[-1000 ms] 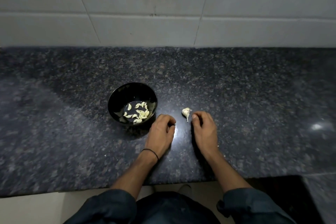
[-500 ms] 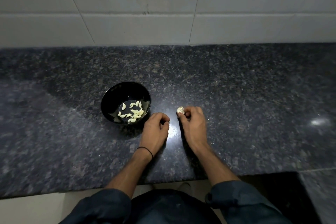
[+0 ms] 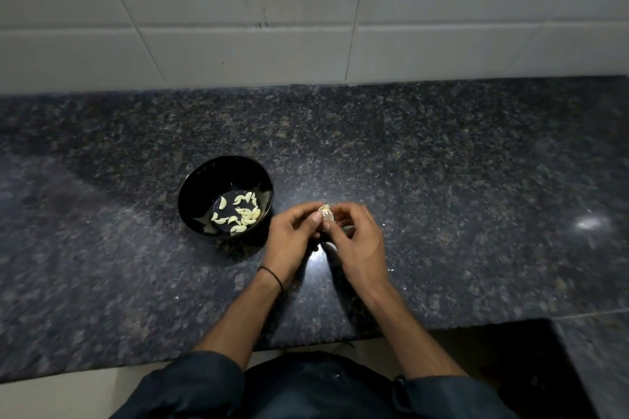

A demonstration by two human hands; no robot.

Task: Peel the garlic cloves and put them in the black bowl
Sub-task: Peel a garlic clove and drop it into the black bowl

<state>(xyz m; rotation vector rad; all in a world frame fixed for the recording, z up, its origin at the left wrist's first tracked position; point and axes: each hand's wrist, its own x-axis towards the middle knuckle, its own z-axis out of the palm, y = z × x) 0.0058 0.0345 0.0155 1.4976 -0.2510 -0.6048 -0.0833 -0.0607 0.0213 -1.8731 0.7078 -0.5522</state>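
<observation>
Garlic piece [image 3: 325,211] half behind right hand [image 3: 358,245]

A home kitchen: a dark speckled granite counter [image 3: 442,163] against a white tiled wall [image 3: 238,44].

1. The bowl [image 3: 200,180] sits on the counter [image 3: 442,180], just left of both hands.
2. Peeled cloves [image 3: 242,214] lie inside the bowl.
3. A garlic piece [image 3: 326,211] is pinched between the left hand [image 3: 292,235] and the right hand [image 3: 359,243], right of the bowl.
4. The tiled wall [image 3: 238,44] stands behind the counter.
</observation>
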